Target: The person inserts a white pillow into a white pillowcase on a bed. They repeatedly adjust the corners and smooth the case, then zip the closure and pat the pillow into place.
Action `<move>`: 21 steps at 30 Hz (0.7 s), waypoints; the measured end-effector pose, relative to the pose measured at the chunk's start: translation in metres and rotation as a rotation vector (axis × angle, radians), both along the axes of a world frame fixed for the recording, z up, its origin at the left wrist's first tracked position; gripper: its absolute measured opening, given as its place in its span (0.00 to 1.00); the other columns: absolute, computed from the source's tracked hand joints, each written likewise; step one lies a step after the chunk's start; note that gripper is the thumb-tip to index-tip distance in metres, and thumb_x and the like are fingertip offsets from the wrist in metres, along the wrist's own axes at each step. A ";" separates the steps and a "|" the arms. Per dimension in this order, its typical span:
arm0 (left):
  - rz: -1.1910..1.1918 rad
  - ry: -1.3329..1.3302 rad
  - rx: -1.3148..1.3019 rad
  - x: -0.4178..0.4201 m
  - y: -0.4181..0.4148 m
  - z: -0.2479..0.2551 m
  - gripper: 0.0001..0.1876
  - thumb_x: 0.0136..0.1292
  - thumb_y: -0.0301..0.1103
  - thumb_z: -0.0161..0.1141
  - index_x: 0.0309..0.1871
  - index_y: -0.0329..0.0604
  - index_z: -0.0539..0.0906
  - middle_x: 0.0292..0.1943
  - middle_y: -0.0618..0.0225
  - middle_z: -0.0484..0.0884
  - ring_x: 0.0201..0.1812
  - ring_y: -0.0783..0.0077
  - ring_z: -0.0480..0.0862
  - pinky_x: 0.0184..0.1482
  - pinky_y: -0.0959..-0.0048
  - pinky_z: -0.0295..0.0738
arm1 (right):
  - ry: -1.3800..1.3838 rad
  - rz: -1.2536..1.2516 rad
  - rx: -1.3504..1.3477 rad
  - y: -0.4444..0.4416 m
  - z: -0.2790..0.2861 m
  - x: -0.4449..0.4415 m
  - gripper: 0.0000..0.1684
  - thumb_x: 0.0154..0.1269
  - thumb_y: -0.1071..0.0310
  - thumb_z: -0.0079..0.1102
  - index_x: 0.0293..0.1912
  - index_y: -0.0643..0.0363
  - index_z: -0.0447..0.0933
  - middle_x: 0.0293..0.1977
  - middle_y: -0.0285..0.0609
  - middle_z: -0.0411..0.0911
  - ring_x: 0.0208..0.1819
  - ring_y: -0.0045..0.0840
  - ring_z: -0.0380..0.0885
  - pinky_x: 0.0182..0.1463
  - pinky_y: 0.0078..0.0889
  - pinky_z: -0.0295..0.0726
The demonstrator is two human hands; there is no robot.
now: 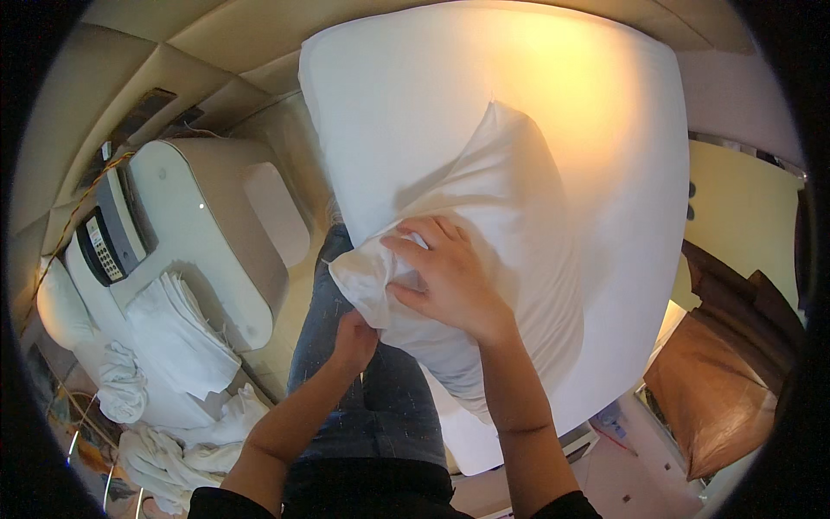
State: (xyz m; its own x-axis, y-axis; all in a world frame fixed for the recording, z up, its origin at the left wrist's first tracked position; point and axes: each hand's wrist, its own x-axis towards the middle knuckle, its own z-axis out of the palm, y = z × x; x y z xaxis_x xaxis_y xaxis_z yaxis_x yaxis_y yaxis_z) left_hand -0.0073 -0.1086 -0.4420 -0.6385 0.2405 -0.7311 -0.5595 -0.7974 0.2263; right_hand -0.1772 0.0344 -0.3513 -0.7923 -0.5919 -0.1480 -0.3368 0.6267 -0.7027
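A white pillow (525,214) in a white pillowcase lies aslant on a bed with a white sheet (402,104). The near left end of the case forms a loose cloth flap (356,269). My left hand (358,337) pinches the lower edge of this flap in front of my jeans. Over the same end, my right hand (447,276) rests with thumb and fingers spread around bunched cloth. Its fingertips press into the fabric, and whether they grip it firmly is hard to see.
On the left stands a rounded bedside cabinet (207,240) with a telephone (104,250) and a folded white cloth stack (185,331) beside it. Crumpled white linen (175,460) lies lower left. A brown cushion (710,389) is at the right. Padded wall panels (214,39) run behind the bed.
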 end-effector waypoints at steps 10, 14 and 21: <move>-0.011 0.014 -0.072 -0.006 0.004 0.021 0.26 0.64 0.44 0.52 0.62 0.39 0.72 0.58 0.65 0.77 0.61 0.64 0.75 0.66 0.63 0.65 | -0.068 0.193 -0.158 -0.001 -0.011 -0.014 0.21 0.43 0.64 0.69 0.42 0.53 0.81 0.41 0.39 0.79 0.54 0.35 0.73 0.63 0.45 0.65; -0.189 0.185 -0.179 0.027 -0.006 -0.018 0.22 0.65 0.39 0.49 0.60 0.40 0.74 0.59 0.64 0.76 0.61 0.64 0.75 0.65 0.64 0.66 | -0.166 0.268 -0.111 -0.002 -0.008 -0.019 0.15 0.44 0.64 0.67 0.37 0.53 0.80 0.39 0.39 0.79 0.50 0.35 0.74 0.60 0.44 0.67; -0.034 0.159 -0.259 0.004 0.006 0.000 0.15 0.71 0.30 0.50 0.58 0.39 0.76 0.59 0.63 0.76 0.57 0.67 0.77 0.61 0.67 0.71 | -0.153 0.232 -0.133 0.002 -0.016 -0.020 0.14 0.45 0.68 0.67 0.36 0.55 0.78 0.36 0.41 0.78 0.46 0.37 0.74 0.58 0.42 0.66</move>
State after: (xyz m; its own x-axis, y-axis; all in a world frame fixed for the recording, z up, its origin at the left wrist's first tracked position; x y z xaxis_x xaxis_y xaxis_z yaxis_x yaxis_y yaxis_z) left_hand -0.0031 -0.1022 -0.4417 -0.7446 0.0828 -0.6623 -0.5263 -0.6831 0.5063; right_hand -0.1975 0.0363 -0.3673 -0.6083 -0.7766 -0.1639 -0.3442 0.4442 -0.8272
